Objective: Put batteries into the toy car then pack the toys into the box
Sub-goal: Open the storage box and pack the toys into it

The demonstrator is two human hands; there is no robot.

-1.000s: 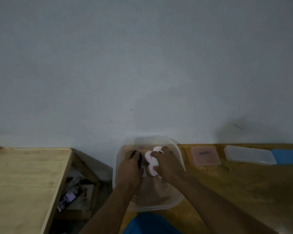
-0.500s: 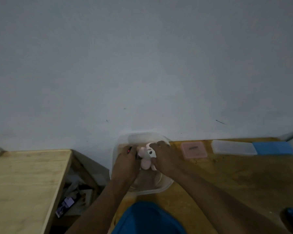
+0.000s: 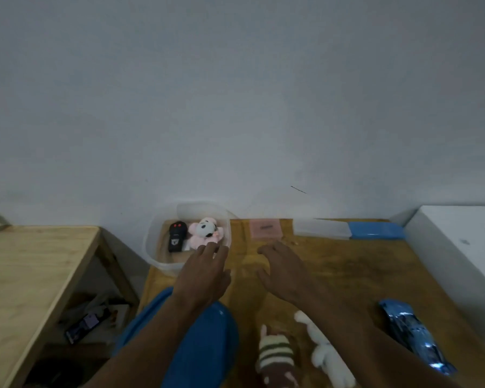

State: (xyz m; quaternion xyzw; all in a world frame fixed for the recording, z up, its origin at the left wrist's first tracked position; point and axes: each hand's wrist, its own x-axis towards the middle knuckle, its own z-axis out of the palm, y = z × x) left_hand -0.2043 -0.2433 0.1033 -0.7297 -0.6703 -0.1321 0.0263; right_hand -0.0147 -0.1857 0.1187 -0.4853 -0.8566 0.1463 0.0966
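A clear plastic box [image 3: 154, 253] stands at the table's far left corner. Inside it lie a black remote control [image 3: 177, 236] and a pink and white plush [image 3: 206, 231]. My left hand [image 3: 205, 273] hovers over the box's near right rim, fingers straight, holding nothing. My right hand [image 3: 283, 267] is spread above the bare table to the right of the box, also holding nothing. Near me on the table lie a striped plush [image 3: 276, 357], a white plush [image 3: 328, 357] and the shiny blue toy car [image 3: 415, 334] at the right.
A blue lid [image 3: 207, 343] lies under my left forearm. By the wall sit a pink case [image 3: 265, 228], a clear case [image 3: 321, 229] and a blue case [image 3: 375, 230]. A white surface [image 3: 459, 242] rises at the right. A second wooden table [image 3: 28, 281] stands left, across a gap.
Both hands have let go of the pink plush and the remote and pulled back out of the box. The view has dropped, bringing the other toys and the car into sight.
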